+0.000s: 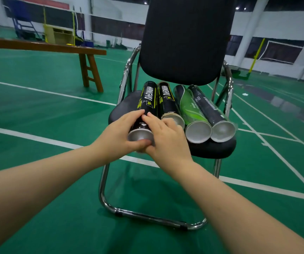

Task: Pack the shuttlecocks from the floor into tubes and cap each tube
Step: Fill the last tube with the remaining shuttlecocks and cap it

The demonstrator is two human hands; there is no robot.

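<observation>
Court floor (37, 110): green, white-lined, filling the view. No shuttlecocks show on it.
Chair (188, 39): black padded, chrome-framed, at 12 o'clock. Its seat serves as a raised shelf, likely to keep the tubes together off the floor.
Bench (43, 46): wooden, at 10 o'clock, well apart.
Row of tubes: four lie side by side on the seat, far ends toward the backrest, near ends facing the viewer. Packed together, they probably cannot roll.
Right-hand pair: a green tube (188, 105) and a dark tube (206, 105) at 1 o'clock, touching, each showing a pale grey recessed end.
Second tube (166, 99): black, just beside the held one.
Leftmost tube (148, 99): black with yellow lettering, at centre; both hands are on its near end.
Left hand (118, 134): reaching from 7 o'clock, fingers curled round the tube, thumb under its rim.
Right hand (167, 138): reaching from 5 o'clock, fingers curled over the top, seemingly steadying it.
Cap (139, 136): grey disc in the near end, apparently being seated or checked.
</observation>
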